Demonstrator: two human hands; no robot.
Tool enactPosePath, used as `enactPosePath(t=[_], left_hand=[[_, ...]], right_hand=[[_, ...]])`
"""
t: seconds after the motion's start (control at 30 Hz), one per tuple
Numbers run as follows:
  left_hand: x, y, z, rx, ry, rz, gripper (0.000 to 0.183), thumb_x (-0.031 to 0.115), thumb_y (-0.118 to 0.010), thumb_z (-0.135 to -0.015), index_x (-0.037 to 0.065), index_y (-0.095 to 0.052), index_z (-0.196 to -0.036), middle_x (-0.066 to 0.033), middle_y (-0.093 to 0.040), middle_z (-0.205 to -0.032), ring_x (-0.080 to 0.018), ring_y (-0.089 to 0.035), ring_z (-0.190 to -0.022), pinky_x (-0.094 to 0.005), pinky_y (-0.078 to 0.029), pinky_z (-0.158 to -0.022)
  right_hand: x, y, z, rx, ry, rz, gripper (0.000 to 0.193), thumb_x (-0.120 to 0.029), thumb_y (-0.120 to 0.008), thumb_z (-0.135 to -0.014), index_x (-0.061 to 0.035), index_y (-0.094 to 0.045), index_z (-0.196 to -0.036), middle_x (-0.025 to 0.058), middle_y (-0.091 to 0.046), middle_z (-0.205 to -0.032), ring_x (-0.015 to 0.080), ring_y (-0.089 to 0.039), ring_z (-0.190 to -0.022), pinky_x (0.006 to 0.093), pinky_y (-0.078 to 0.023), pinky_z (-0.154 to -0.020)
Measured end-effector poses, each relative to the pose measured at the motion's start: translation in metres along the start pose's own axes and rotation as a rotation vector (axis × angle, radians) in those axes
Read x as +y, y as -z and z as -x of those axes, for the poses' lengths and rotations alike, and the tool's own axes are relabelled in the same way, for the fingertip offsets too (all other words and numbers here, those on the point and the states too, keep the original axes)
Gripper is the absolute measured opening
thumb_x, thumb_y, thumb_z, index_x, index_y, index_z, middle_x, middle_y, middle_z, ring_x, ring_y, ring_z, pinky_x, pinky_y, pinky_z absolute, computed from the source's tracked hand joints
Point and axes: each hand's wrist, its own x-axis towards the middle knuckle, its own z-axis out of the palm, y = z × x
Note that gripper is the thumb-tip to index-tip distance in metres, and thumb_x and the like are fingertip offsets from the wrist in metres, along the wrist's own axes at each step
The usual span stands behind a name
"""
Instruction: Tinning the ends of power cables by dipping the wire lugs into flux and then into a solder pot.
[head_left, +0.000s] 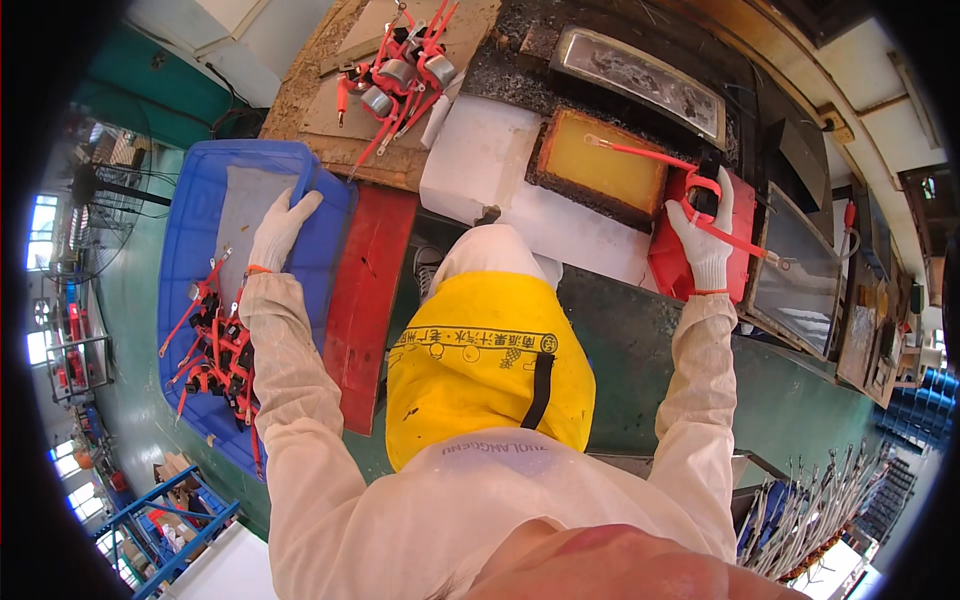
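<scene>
My right hand (705, 236), in a white glove, is closed around a red cable assembly (704, 190) with a black part at its middle. Its red leads stick out both ways and end in metal ring terminals. One lead reaches over a dark-rimmed tray of amber material (598, 165); the other hangs past a red bin (735, 222) below the hand. My gloved left hand (284, 230) is over the blue tub (325, 250), near its inner edge, fingers apart and holding nothing. A heap of similar red cable assemblies (215, 350) lies in the tub's near part.
A rectangular trough with a silvery surface (640, 85) stands behind the amber tray. More assemblies with metal cylinders (400, 75) lie on a cardboard-covered bench, far left. A red board (370, 300) runs beside the tub. A glass-like panel (795, 270) leans at the right.
</scene>
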Motion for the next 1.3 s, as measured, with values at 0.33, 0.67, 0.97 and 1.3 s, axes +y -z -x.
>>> enactPosePath(t=[0.33,0.67,0.97,1.3], left_hand=[[0.002,-0.001,0.001,0.003,-0.027,0.047,0.07,0.051,-0.066,-0.088,0.003,-0.056,-0.137,-0.0123,-0.068,-0.117,-0.0192,-0.064,-0.104,-0.0308,-0.048,-0.092],[-0.003,-0.001,-0.002,0.004,-0.015,0.039,0.069,0.05,-0.066,-0.088,0.003,-0.056,-0.137,-0.0122,-0.068,-0.118,-0.0194,-0.064,-0.105,-0.0311,-0.047,-0.094],[0.003,-0.001,0.003,0.035,-0.022,0.01,0.071,0.051,-0.066,-0.087,0.002,-0.055,-0.138,-0.0124,-0.067,-0.119,-0.019,-0.063,-0.106,-0.0308,-0.047,-0.094],[0.0,-0.003,-0.001,0.001,-0.059,0.059,0.069,0.05,-0.066,-0.089,0.001,-0.056,-0.136,-0.011,-0.067,-0.117,-0.018,-0.063,-0.102,-0.0303,-0.047,-0.091]], right_hand=[[-0.002,-0.001,-0.001,-0.029,0.072,0.137,0.085,-0.012,-0.084,-0.072,-0.0046,-0.038,-0.144,0.0113,-0.054,-0.128,0.0201,-0.058,-0.11,0.0339,-0.051,-0.095],[0.003,-0.001,0.0,-0.022,0.059,0.108,0.086,-0.013,-0.084,-0.071,-0.0051,-0.038,-0.144,0.0109,-0.054,-0.127,0.019,-0.058,-0.108,0.0333,-0.051,-0.095],[0.021,0.006,-0.004,0.152,-0.048,0.101,0.092,-0.023,-0.085,-0.074,-0.0063,-0.034,-0.149,0.0119,-0.061,-0.124,0.0222,-0.059,-0.112,0.0346,-0.048,-0.097],[0.039,0.01,-0.056,0.537,-0.341,0.142,0.108,-0.047,-0.084,-0.073,-0.004,-0.026,-0.153,0.0198,-0.054,-0.137,0.0323,-0.053,-0.128,0.0384,-0.041,-0.105]])
